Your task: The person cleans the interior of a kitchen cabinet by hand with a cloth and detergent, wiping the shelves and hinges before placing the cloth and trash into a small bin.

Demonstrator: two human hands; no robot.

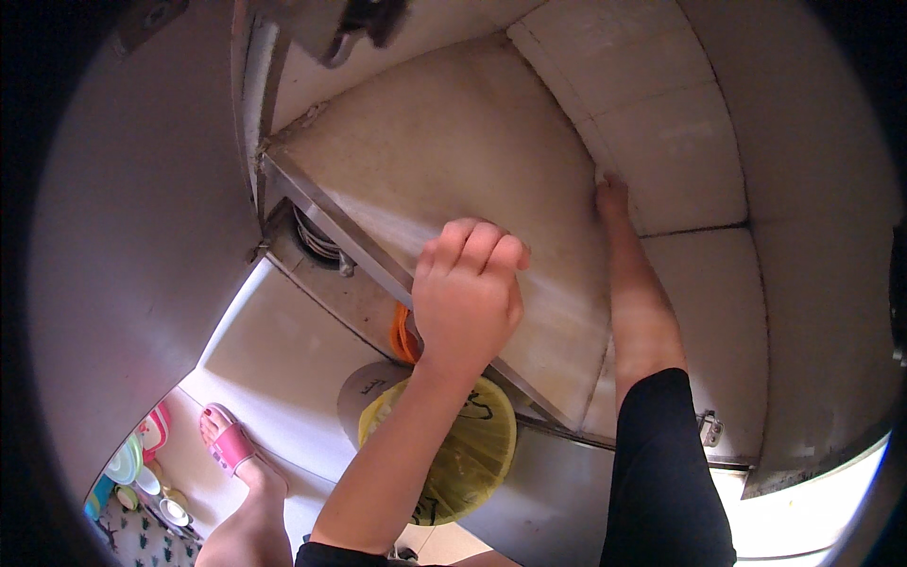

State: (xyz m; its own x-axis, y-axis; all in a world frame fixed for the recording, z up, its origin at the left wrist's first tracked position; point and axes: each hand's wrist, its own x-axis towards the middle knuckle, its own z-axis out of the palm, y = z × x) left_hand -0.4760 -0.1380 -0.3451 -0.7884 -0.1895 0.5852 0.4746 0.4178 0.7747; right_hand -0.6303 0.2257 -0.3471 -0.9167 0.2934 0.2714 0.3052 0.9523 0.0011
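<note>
My left hand (469, 283) is curled into a loose fist above the front edge of a beige cabinet shelf (453, 135) with metal trim. Its palm side is hidden, and nothing sticks out of it. My right hand (613, 197) reaches deep inside to where the shelf meets the tiled side wall (673, 156). The fingers there are small and partly hidden, so I cannot tell whether they hold anything. Below my left forearm stands a bin with a yellow liner (482, 453), its sides bearing dark marks.
An orange looped item (402, 337) and a coiled hose or cable (315, 237) sit under the shelf. A cabinet door (142, 212) fills the left side. At lower left are a foot in a pink slipper (232, 443) and several bowls and lids (145, 478). A metal hinge (710, 429) juts out at right.
</note>
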